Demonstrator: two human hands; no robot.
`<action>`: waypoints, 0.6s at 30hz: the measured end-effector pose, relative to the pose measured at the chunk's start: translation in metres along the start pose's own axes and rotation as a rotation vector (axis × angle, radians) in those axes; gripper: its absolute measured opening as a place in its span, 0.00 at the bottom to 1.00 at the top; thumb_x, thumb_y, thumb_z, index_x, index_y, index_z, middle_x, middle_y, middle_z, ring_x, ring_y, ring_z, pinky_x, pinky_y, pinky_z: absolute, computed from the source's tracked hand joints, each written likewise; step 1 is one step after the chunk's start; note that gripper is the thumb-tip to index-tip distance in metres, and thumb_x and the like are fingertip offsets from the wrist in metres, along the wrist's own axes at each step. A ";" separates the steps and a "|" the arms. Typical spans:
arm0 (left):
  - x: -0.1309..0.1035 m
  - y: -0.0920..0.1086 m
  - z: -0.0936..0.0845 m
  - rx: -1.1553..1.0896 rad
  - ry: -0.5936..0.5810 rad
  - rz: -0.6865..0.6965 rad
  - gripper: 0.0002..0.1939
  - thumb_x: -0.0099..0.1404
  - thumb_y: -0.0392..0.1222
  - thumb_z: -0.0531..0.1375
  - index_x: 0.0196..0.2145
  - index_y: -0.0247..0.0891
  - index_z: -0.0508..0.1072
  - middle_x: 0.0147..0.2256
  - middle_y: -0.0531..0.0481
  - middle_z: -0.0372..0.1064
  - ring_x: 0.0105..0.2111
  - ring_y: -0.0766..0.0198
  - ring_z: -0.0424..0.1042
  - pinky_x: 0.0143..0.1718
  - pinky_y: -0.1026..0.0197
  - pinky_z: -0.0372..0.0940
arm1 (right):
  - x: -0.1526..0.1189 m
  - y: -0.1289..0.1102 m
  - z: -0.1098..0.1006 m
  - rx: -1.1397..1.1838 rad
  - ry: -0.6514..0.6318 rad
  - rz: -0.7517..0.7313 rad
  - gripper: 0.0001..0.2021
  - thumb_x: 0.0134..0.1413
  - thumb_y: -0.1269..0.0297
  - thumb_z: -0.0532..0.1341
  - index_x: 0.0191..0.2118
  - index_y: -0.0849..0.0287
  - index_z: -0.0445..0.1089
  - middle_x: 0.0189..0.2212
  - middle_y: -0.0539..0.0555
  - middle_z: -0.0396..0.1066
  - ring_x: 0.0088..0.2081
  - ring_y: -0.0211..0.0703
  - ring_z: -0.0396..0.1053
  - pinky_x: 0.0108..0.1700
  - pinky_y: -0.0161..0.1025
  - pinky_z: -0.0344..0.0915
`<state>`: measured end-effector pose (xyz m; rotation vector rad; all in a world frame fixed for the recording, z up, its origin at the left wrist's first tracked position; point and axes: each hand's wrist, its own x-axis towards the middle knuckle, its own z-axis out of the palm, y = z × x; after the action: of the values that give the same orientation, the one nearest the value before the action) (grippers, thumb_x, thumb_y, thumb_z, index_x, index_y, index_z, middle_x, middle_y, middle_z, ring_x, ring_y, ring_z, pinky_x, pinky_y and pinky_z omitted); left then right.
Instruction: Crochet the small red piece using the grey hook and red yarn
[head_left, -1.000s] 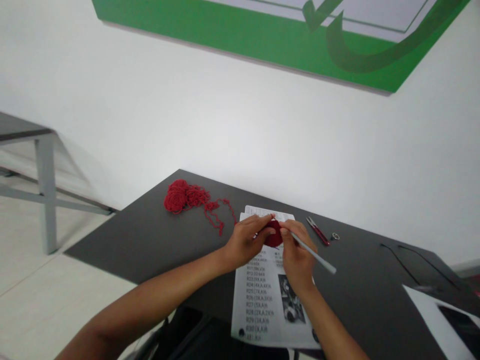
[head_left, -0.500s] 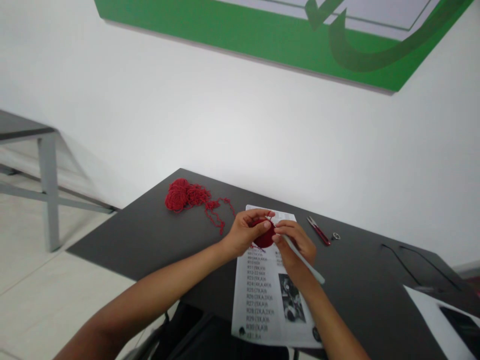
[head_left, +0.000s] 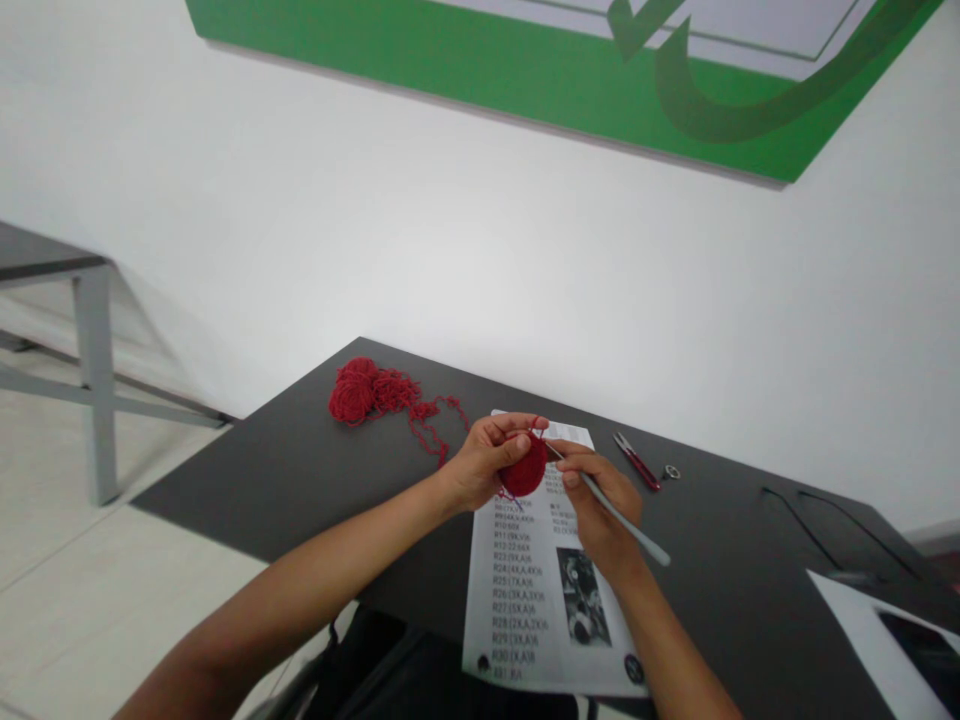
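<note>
A small round piece of red crochet [head_left: 524,469] is pinched in my left hand [head_left: 485,462], thumb on its face, with a strand of red yarn over the raised forefinger. My right hand [head_left: 602,500] grips a crochet hook [head_left: 627,523] with a grey handle; its thin metal tip points left to the upper right edge of the crochet. A short purple thread hangs at the bottom of the piece. Beneath both hands lies a printed pattern sheet [head_left: 517,600]. Off to the left, a tangled heap of red yarn [head_left: 360,390] trails a loose strand towards my left hand.
Right of the sheet on the dark table [head_left: 712,580] lie red-handled thread snips [head_left: 636,461] and a small ring [head_left: 671,472]. Farther right are the thin dark arms of eyeglasses [head_left: 810,530] and a white paper [head_left: 862,620] with a dark object on it. A white wall stands behind.
My right hand has moved slightly right and down with the hook, baring its metal shaft. The crochet piece has turned, and more of its face shows.
</note>
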<state>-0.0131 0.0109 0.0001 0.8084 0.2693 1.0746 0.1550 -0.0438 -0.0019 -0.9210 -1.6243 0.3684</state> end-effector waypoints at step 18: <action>-0.001 -0.003 -0.006 -0.112 -0.095 -0.106 0.22 0.49 0.48 0.78 0.38 0.36 0.80 0.32 0.45 0.81 0.29 0.63 0.80 0.31 0.67 0.70 | 0.000 0.009 0.014 0.568 0.004 0.215 0.12 0.67 0.52 0.57 0.34 0.51 0.68 0.40 0.53 0.82 0.35 0.50 0.80 0.42 0.52 0.75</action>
<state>-0.0151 0.0119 -0.0061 0.7341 0.1679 0.9412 0.1451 -0.0351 -0.0121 -0.6537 -1.3099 0.9219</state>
